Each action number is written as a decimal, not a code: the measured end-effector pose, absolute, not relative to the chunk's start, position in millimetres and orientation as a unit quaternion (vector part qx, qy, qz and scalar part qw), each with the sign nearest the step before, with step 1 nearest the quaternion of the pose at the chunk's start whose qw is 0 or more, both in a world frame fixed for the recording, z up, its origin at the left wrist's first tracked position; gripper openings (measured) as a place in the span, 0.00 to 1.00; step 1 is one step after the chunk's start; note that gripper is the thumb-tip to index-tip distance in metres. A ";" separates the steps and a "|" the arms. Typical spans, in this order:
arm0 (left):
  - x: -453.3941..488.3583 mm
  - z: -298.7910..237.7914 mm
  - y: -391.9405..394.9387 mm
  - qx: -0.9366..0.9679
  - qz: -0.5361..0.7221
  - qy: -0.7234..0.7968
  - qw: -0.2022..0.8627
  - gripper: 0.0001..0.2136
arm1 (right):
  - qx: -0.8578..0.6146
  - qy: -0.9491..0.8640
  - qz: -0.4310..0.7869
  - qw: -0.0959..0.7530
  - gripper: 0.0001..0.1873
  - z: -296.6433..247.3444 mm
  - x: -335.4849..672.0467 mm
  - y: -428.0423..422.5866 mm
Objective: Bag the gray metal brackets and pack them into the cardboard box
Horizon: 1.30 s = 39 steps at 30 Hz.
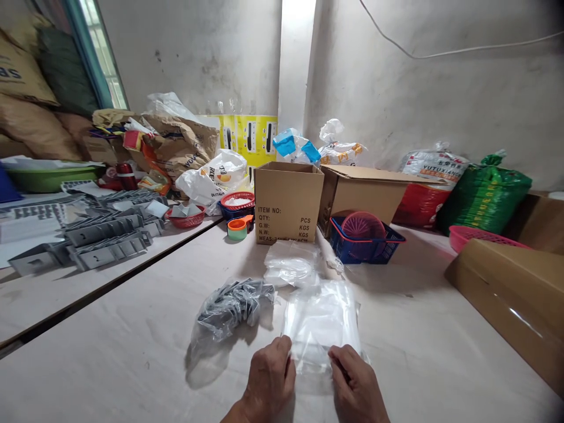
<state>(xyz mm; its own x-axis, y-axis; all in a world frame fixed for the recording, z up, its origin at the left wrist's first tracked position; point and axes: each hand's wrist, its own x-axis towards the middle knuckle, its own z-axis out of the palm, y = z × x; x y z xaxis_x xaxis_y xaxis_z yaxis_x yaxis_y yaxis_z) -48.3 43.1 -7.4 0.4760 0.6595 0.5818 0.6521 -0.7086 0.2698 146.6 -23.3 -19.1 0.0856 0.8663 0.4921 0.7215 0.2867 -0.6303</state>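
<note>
My left hand (pixel 268 376) and my right hand (pixel 355 382) pinch the near edge of a clear plastic bag (pixel 321 323), which lies flat on a pale wooden tabletop (pixel 132 346). To the left of my left hand lies a clear bag of dark grey parts (pixel 231 308), not touching my hand. Farther ahead, a folded pile of clear plastic bags (pixel 291 264) rests just beyond the bag I hold. My fingertips are partly hidden behind the plastic.
An open cardboard carton (pixel 288 202) and a blue basket (pixel 363 247) stand ahead. A large cardboard box (pixel 506 305) lies at the right. Grey metal brackets (pixel 106 238) cover a separate table at left. Sacks and bags line the wall.
</note>
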 end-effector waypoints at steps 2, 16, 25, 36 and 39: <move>-48.1 -7.7 43.7 0.859 0.340 0.382 -0.001 0.07 | -0.587 -0.675 0.080 0.441 0.10 -18.8 146.4 -23.0; -46.5 -2.5 42.5 0.856 0.329 0.399 0.013 0.08 | -0.560 -0.691 0.063 0.453 0.10 -26.8 152.8 -18.3; -47.4 -4.9 45.1 0.860 0.341 0.380 0.000 0.07 | -0.568 -0.676 0.072 0.464 0.11 -37.0 153.7 -14.9; -47.4 -6.5 45.7 0.859 0.333 0.388 0.006 0.07 | -0.572 -0.678 0.067 0.457 0.10 -32.4 153.5 -16.8; -47.6 -5.2 45.0 0.859 0.331 0.391 0.008 0.07 | -0.573 -0.687 0.060 0.442 0.10 -29.3 154.4 -17.5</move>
